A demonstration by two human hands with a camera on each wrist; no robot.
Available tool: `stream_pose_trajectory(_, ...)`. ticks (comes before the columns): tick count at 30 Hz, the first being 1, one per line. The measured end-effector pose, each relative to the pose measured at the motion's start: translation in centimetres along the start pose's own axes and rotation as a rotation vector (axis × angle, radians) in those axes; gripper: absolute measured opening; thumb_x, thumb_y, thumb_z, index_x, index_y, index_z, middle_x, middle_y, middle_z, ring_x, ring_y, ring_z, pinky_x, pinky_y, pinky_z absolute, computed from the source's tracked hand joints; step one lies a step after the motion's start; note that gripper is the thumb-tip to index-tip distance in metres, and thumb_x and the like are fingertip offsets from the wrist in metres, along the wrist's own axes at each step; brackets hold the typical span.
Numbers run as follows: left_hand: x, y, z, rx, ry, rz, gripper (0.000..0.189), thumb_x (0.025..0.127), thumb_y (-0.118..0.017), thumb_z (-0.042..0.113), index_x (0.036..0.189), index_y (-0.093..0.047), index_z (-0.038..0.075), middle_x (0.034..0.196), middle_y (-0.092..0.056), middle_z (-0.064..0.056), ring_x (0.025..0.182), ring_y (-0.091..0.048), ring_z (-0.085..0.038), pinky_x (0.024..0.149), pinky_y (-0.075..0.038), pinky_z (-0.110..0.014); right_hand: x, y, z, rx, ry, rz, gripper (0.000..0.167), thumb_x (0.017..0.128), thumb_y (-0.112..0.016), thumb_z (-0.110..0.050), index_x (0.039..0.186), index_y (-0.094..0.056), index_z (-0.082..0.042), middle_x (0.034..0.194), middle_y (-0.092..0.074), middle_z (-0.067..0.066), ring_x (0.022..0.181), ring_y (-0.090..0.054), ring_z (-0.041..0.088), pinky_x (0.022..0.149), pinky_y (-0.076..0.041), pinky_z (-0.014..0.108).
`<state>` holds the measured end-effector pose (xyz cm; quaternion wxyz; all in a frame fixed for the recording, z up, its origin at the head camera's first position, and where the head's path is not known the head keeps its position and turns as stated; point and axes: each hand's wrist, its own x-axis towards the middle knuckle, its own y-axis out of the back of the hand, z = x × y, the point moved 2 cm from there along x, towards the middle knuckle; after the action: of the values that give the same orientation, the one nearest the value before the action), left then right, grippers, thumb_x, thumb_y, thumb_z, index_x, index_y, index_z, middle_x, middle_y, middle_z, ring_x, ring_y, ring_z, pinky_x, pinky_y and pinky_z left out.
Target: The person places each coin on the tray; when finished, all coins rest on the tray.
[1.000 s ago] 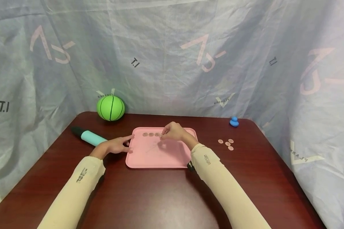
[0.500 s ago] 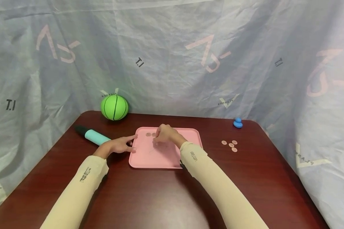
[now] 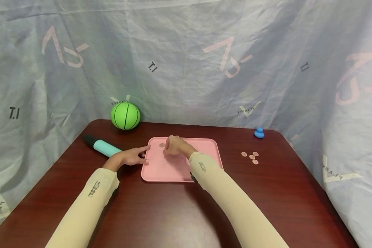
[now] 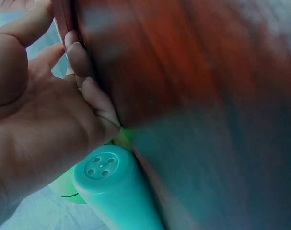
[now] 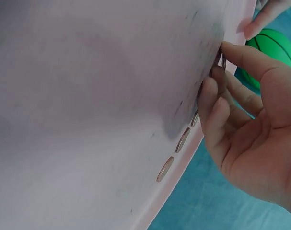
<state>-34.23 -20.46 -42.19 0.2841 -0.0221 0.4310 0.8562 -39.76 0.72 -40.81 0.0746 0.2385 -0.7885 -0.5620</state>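
Note:
A pink tray [image 3: 167,174] lies on the table. My left hand [image 3: 131,156] rests at its left rim, thumb and forefinger spread apart on the rim; in the left wrist view the other fingers [image 4: 80,60] touch the tray's side. Over the tray's far edge, my right hand [image 3: 176,146] pinches a coin [image 5: 224,62] on edge between thumb and fingertips. One flat coin [image 3: 162,145] shows left of that hand in the head view. More coins [image 5: 182,140] lie in a row along the rim in the right wrist view; the hand hides part of the row.
Several coins [image 3: 252,157] lie on the table right of the tray. A blue knobbed object [image 3: 259,133] stands at the far right corner. A green ball [image 3: 125,115] sits at the back left, with a turquoise and black cylinder [image 3: 106,148] beside my left hand.
My right hand has moved left along the row of coins at the tray's far edge. My left hand stays at the rim. The whole head view has shifted slightly.

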Motion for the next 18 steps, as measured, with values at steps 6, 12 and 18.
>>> stream_pose_trajectory(6,0.27,-0.17,0.05,-0.016,0.0,0.008,0.082,0.096,-0.066,0.028,0.157,-0.019,0.001,0.124,-0.052,-0.016,0.12,-0.042,-0.032,0.107,-0.032,-0.049,0.19,-0.12,-0.43,0.045,0.011,0.007,0.012,0.087,-0.075,-0.028,0.089,-0.076,-0.016,0.124,-0.068,-0.004,0.097,-0.059,0.014,0.075,-0.048,0.024)
stream_pose_trajectory(12,0.18,-0.36,0.16,-0.01,-0.019,0.014,0.081,0.096,-0.066,0.027,0.156,-0.02,-0.001,0.121,-0.053,-0.016,0.12,-0.042,-0.032,0.105,-0.033,-0.048,0.18,-0.32,-0.45,0.083,0.021,0.003,0.012,0.087,-0.076,-0.027,0.09,-0.077,-0.015,0.129,-0.064,-0.005,0.107,-0.061,0.018,0.077,-0.049,0.023)
stream_pose_trajectory(18,0.13,-0.19,0.3,-0.009,-0.007,0.013,0.082,0.095,-0.066,0.028,0.157,-0.02,0.0,0.121,-0.053,-0.015,0.12,-0.042,-0.032,0.106,-0.033,-0.049,0.43,-0.31,-0.36,0.059,0.019,0.008,0.016,0.084,-0.079,-0.032,0.089,-0.078,-0.017,0.129,-0.065,-0.005,0.117,-0.059,0.019,0.085,-0.048,0.024)
